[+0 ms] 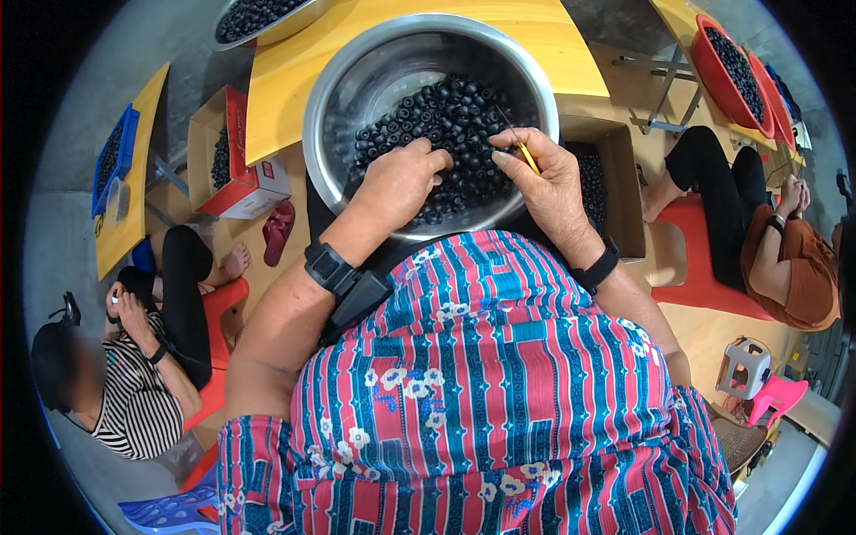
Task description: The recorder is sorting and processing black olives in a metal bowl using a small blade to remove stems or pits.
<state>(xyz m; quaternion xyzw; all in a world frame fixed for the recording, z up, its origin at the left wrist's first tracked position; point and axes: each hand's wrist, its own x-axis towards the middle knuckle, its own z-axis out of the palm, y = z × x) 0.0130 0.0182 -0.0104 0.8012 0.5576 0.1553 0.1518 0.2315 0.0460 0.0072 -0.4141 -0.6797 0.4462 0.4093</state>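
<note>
A wide steel bowl (325,116) holds a heap of small round black pieces (455,116), many with a ring-like hole. My left hand (406,183) reaches over its near left side, fingers curled down among the pieces. Whatever those fingertips grip is too hidden to make out. At the right side of the bowl, my right hand (548,178) pinches a thin pick with a yellow handle (528,157) between thumb and fingers. Its dark, slender tip points up and left over the heap. Both wrists wear black bands.
The bowl overlaps the near edge of a yellow table (571,49). Cardboard boxes with black pieces stand left (218,160) and right (624,178) of it. Two people sit on red stools at either side. A red basin (713,80) and a blue tray (116,152) hold similar pieces.
</note>
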